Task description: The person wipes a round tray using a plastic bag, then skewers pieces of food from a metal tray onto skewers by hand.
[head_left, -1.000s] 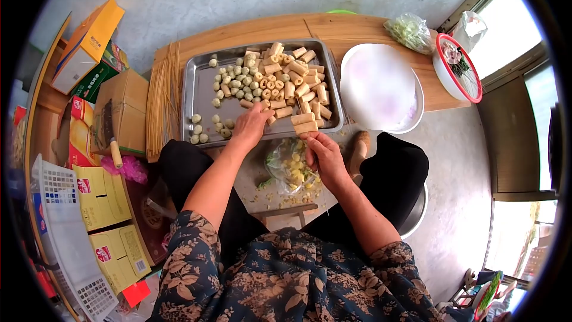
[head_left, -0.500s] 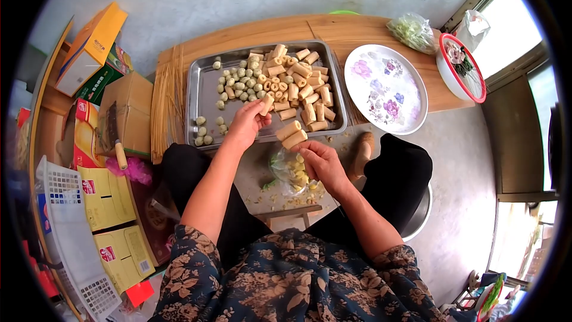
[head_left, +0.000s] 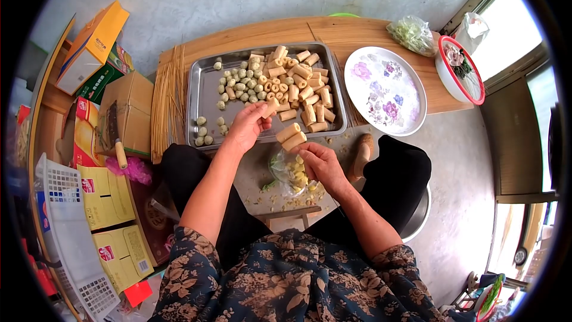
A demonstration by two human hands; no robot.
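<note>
My left hand [head_left: 249, 125] pinches one tan hollow roll [head_left: 271, 107] over the front edge of the metal tray [head_left: 202, 102]. To its right, my right hand [head_left: 322, 162] is closed at the lower end of two rolls [head_left: 291, 136] held side by side; a thin stick shows below that hand. In the tray, several tan rolls [head_left: 310, 99] are heaped on the right, and several speckled greenish balls [head_left: 241, 81] lie at the middle and left. Thin wooden sticks [head_left: 167, 104] are bundled left of the tray.
A flowered round plate [head_left: 372, 92] is right of the tray. Beyond it are a bag of greens [head_left: 412, 34] and a red-rimmed bowl [head_left: 448, 80]. Cartons [head_left: 132, 107], a knife [head_left: 121, 154] and a white basket [head_left: 65, 226] stand left. A plastic bag [head_left: 285, 173] is below my hands.
My left hand has lifted a roll from the tray's front. The two rolls in my right hand have shifted left and tilted. White glare over the plate has gone.
</note>
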